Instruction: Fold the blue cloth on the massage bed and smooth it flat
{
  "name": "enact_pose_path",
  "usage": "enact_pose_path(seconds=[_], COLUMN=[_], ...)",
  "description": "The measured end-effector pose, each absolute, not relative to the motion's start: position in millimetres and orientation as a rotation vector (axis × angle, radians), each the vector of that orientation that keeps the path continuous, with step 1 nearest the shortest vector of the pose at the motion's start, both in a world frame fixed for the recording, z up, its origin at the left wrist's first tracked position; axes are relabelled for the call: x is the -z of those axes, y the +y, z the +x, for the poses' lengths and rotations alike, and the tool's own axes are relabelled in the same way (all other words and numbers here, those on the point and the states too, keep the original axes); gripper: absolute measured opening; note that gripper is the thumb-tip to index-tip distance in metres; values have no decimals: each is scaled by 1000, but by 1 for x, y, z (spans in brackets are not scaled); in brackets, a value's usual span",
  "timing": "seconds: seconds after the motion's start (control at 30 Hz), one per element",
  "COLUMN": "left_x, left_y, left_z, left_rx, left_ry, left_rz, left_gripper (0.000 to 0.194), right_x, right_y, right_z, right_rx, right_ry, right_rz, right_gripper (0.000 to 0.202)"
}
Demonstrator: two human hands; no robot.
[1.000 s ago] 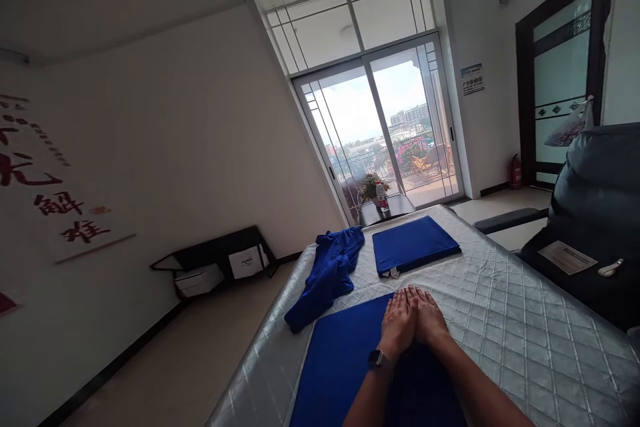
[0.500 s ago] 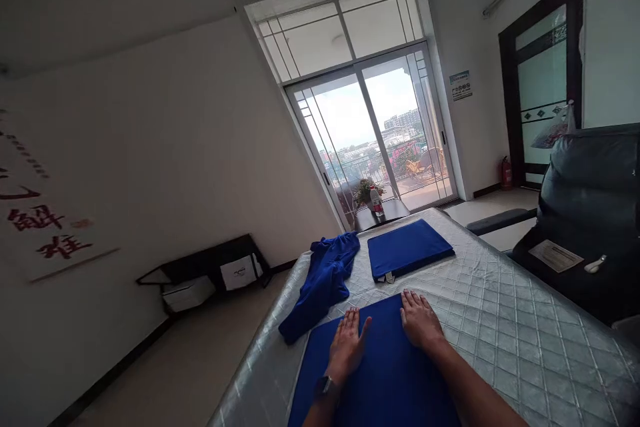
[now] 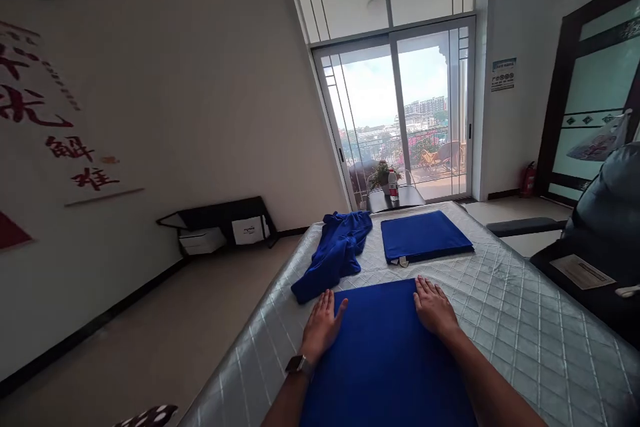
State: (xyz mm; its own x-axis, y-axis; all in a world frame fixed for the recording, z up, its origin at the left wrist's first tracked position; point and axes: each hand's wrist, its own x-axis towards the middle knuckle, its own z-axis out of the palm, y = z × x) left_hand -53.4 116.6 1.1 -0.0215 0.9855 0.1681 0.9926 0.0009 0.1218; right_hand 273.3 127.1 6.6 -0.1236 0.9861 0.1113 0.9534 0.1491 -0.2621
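A flat, smooth blue cloth [image 3: 383, 347], folded into a rectangle, lies in front of me on the quilted mattress [image 3: 525, 327]. My left hand [image 3: 323, 327] rests flat along its far left edge, fingers extended and thumb apart, a watch on the wrist. On the far right corner lies my right hand [image 3: 434, 305], palm down with the fingers stretched forward. Neither hand grips anything. Beyond the left hand is a crumpled blue garment [image 3: 337, 250]. A neatly folded blue cloth [image 3: 425, 233] with small white tags sits past the right hand.
Behind the mattress stands a small table [image 3: 410, 196] with a bottle [image 3: 393, 185] and a potted plant [image 3: 383, 177]. At right is a black armchair [image 3: 607, 213] with a paper on it. A low black bench [image 3: 225, 213] stands along the left wall.
My left hand has slid left from the middle of the cloth to its left edge. The right hand stays at the far right corner. The camera view has turned and levelled somewhat.
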Motion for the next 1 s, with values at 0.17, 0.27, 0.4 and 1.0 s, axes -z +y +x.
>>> enact_pose_path(seconds=[0.17,0.27,0.4,1.0], left_x=[0,-1,2,10], left_y=[118,117,117,119], left_z=[-56,-59,-62,-66], left_rx=[351,358,408,554], left_ry=[-2213,-2213,-2208,-2098], left_rz=[-2165,-2167,-2180,-2147], left_gripper=[88,90,90,68], right_x=[-6,-6,-6,-30], right_y=[129,129,129,108], right_z=[272,271,270,274], right_rx=[-138,-119,-109,-192], right_ry=[-2204,-2222,-2231,-2373], right_rz=[-1911,-1910,-1933,-1928], right_gripper=[62,62,63,65])
